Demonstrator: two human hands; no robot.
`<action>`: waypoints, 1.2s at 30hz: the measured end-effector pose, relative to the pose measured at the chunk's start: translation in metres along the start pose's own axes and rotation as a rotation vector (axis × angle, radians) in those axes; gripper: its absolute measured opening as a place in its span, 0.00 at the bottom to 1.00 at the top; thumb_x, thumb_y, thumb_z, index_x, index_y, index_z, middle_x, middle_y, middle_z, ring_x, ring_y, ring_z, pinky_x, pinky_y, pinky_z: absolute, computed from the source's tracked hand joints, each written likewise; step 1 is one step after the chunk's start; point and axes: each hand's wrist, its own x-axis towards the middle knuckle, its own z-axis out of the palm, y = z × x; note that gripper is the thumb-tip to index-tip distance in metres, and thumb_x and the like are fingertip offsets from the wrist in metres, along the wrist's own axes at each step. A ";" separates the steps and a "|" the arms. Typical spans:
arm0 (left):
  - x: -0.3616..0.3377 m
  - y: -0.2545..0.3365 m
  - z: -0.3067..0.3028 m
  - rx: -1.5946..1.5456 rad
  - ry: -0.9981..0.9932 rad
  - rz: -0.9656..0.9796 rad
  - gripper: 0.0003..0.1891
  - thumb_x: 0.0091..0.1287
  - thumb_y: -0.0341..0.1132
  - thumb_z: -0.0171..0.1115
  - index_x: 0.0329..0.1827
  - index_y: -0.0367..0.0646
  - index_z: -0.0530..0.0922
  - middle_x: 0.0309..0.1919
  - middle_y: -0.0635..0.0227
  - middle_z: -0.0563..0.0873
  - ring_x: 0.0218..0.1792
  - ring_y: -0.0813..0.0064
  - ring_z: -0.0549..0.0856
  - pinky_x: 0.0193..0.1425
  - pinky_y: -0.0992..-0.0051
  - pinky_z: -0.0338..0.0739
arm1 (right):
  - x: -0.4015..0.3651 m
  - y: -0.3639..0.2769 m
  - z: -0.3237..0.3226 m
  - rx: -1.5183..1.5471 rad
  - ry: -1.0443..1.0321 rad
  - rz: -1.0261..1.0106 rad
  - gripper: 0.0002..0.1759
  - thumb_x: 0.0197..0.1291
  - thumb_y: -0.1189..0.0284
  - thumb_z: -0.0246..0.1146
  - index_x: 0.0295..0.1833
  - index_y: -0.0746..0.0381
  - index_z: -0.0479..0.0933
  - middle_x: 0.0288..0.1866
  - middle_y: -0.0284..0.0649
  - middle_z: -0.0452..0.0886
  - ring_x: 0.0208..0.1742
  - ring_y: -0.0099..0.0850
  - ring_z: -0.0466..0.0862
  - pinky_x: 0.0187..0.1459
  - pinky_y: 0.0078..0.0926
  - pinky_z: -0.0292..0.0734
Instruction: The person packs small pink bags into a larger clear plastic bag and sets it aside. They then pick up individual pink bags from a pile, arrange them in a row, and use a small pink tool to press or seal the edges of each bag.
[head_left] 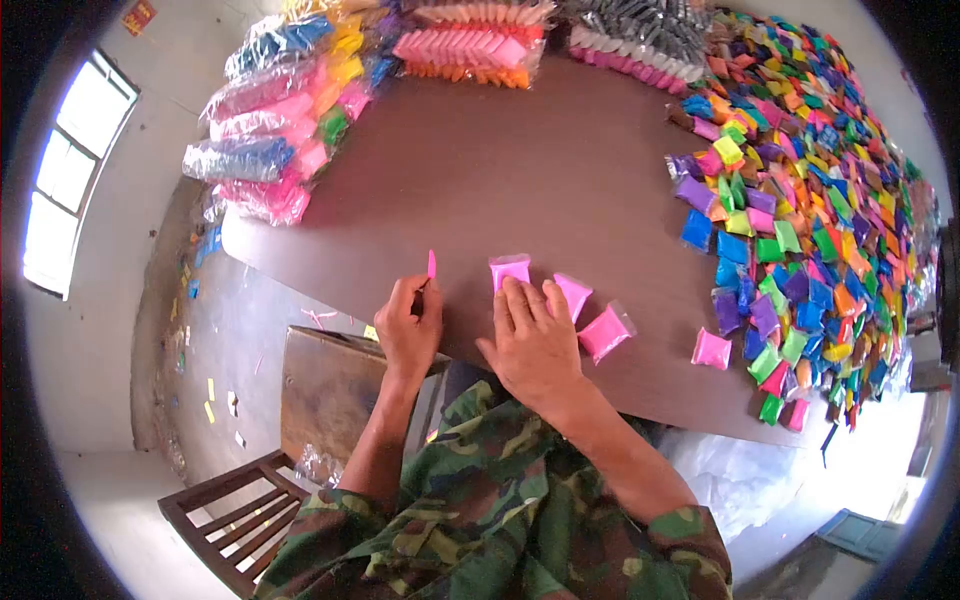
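The left hand (410, 325) pinches a thin pink stick (432, 264). The right hand (530, 340) lies flat, unclenched, on a pink packet (510, 268) near the desk's (500, 180) near edge. 3 loose packets (605, 332) lie just right, with a multicoloured heap (810, 200) beyond.

One person, seen from above. Left hand (408, 325) and right hand (535, 345) are both bare and show at the near edge of the dark brown wooden tabletop (520, 180). Forearms are uncovered from that edge back to about the elbow.

Short-sleeved camouflage cloth shirt (500, 500), just below the tabletop's near edge. The pattern is irregular soft-edged blotches of mid green, dark green, brown and pale tan. The cloth is creased in loose folds across the front.

Left sleeve (315, 520) and right sleeve (690, 535) carry the same pattern and lie farthest from the tabletop. Both are wide and loose at the hem.
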 end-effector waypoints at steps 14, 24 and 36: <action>-0.004 -0.011 0.000 0.008 0.008 0.058 0.06 0.77 0.32 0.72 0.48 0.39 0.86 0.27 0.60 0.88 0.26 0.71 0.86 0.34 0.70 0.80 | -0.087 0.019 -0.043 0.078 0.214 0.303 0.32 0.65 0.59 0.75 0.70 0.62 0.82 0.74 0.43 0.80 0.74 0.43 0.80 0.75 0.52 0.70; -0.004 -0.009 0.002 0.007 0.005 0.046 0.05 0.77 0.31 0.71 0.48 0.39 0.87 0.29 0.61 0.89 0.28 0.73 0.88 0.36 0.71 0.81 | -0.097 0.047 -0.028 0.198 0.182 0.260 0.29 0.63 0.66 0.76 0.66 0.68 0.82 0.72 0.50 0.80 0.71 0.49 0.82 0.72 0.51 0.77; -0.003 -0.009 0.003 0.045 0.015 0.076 0.05 0.76 0.30 0.71 0.49 0.39 0.87 0.29 0.60 0.90 0.28 0.71 0.90 0.36 0.70 0.83 | -0.082 0.067 -0.031 0.264 0.157 0.176 0.25 0.63 0.69 0.76 0.64 0.65 0.83 0.65 0.45 0.84 0.69 0.46 0.84 0.71 0.47 0.79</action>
